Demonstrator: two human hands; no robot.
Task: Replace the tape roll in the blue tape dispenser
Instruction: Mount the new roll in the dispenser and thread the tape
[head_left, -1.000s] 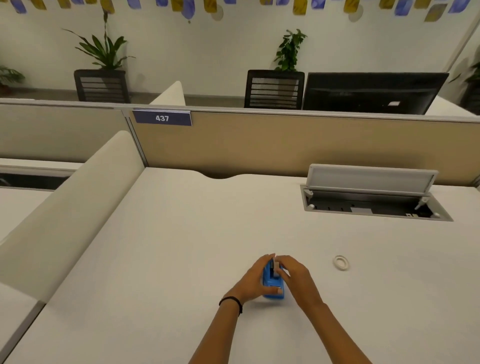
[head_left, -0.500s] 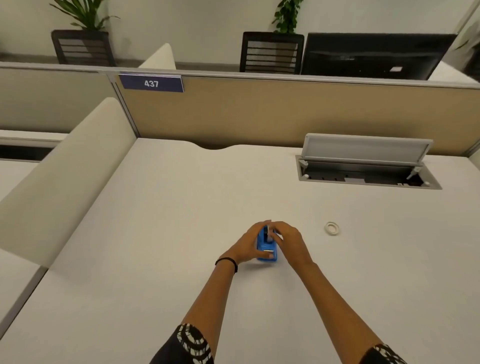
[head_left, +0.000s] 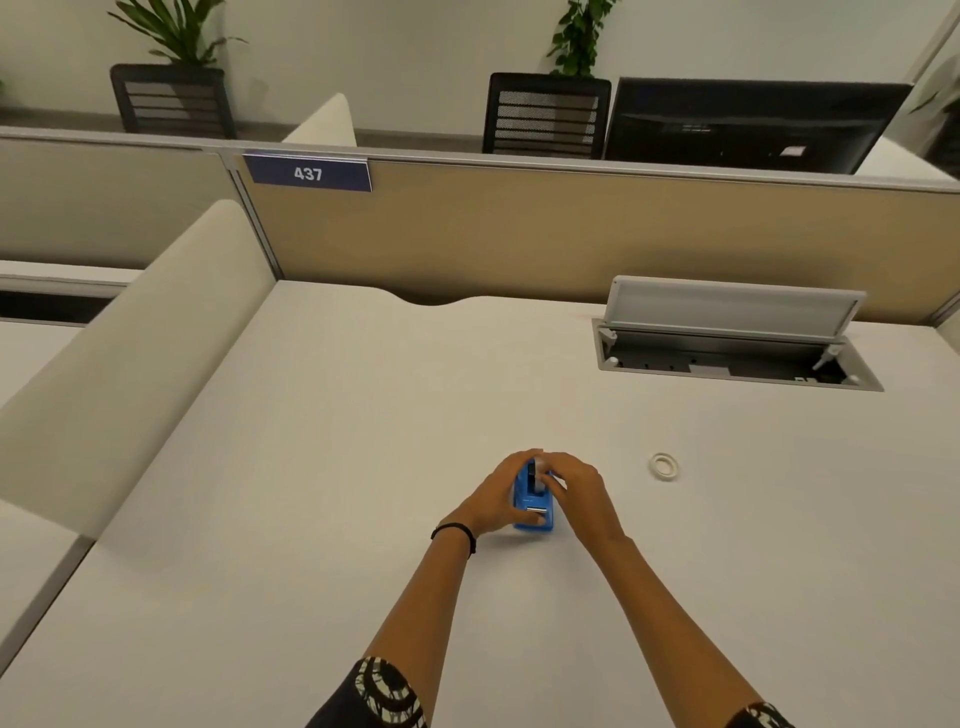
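Observation:
The blue tape dispenser (head_left: 534, 509) stands on the white desk (head_left: 363, 467), in the middle of the view. My left hand (head_left: 498, 499) wraps its left side and holds it. My right hand (head_left: 576, 488) covers its right side, with the fingers pinched on a pale tape roll (head_left: 541, 477) at the top of the dispenser. How deep the roll sits in the dispenser is hidden by my fingers. A small white ring (head_left: 665, 464), like a bare tape core, lies flat on the desk to the right, apart from both hands.
An open cable hatch (head_left: 727, 358) with its lid raised sits in the desk at the back right. A beige partition (head_left: 571, 244) with a "437" label closes the far edge. A padded side divider (head_left: 135, 358) runs along the left.
Both hands stay on the dispenser with little change in grip. The camera tilted down, so more of my forearms and sleeves show.

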